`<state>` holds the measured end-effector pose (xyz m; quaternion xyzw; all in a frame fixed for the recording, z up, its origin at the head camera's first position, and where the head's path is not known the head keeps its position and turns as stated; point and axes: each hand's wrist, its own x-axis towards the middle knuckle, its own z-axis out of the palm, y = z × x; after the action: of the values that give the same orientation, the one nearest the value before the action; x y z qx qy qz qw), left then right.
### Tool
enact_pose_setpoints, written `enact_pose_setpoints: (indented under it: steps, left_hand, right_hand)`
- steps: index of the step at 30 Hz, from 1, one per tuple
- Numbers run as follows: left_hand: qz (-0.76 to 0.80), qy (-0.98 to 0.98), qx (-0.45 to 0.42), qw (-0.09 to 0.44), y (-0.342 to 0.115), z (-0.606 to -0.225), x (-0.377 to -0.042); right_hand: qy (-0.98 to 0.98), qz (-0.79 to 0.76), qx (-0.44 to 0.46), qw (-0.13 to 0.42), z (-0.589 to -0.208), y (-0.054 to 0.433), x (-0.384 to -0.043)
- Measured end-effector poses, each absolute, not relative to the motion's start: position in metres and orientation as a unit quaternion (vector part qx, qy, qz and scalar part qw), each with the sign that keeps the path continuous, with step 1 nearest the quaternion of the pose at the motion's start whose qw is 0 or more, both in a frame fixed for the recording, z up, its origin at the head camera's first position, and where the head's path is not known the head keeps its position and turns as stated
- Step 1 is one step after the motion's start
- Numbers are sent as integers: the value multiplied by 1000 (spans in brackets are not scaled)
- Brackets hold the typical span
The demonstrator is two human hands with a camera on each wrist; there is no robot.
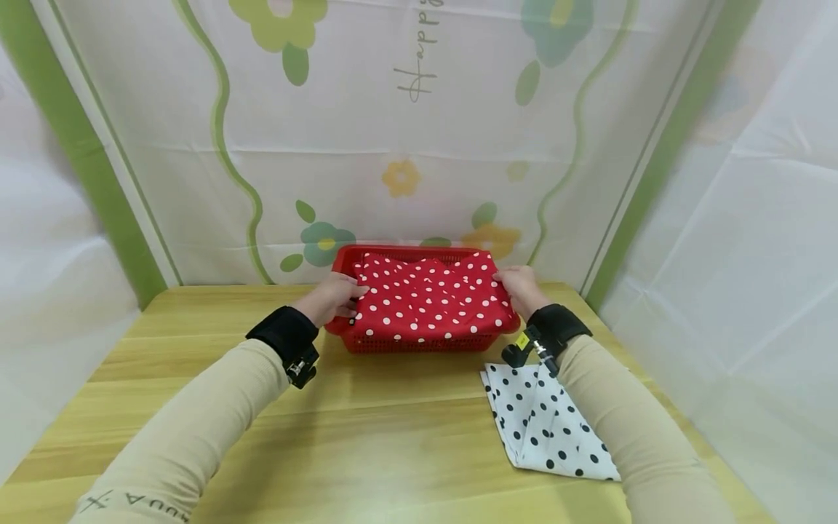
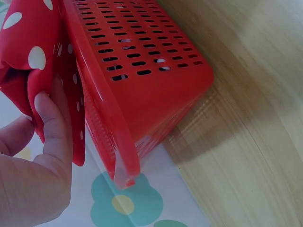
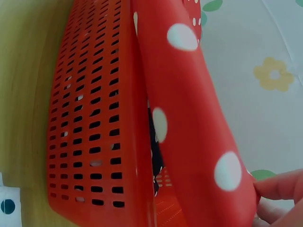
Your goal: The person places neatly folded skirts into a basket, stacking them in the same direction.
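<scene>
A red cloth with white polka dots [image 1: 428, 298] is spread over the top of a red plastic basket [image 1: 419, 343] with slotted walls. My left hand [image 1: 335, 297] pinches the cloth's left edge between thumb and fingers, as the left wrist view shows on the folded cloth [image 2: 35, 52]. At the opposite side my right hand [image 1: 520, 287] pinches the right edge; in the right wrist view its fingertips [image 3: 272, 187] touch the cloth. Through the gap beneath the cloth, something dark with white spots [image 3: 155, 146] shows inside the basket.
A folded white cloth with black dots [image 1: 546, 429] lies on the wooden table [image 1: 366, 437], partly under my right forearm. Behind the basket hangs a white flower-printed sheet [image 1: 419, 145], with pale sheeting at both sides too.
</scene>
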<state>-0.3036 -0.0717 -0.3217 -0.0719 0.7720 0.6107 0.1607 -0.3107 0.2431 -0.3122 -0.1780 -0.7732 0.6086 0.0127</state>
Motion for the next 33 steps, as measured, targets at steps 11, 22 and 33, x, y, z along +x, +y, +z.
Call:
enact_pose_setpoints:
  steps: [11, 22, 33]
  left_hand:
    - [633, 763, -75, 106, -63, -327, -308]
    - [632, 768, -59, 84, -66, -328, -316]
    - [602, 790, -64, 93, -79, -352, -317]
  right_hand:
    - [-729, 658, -174, 69, -315, 233, -314]
    - [-723, 666, -145, 108, -318, 222, -322]
    - [-746, 649, -134, 63, -345, 212, -327]
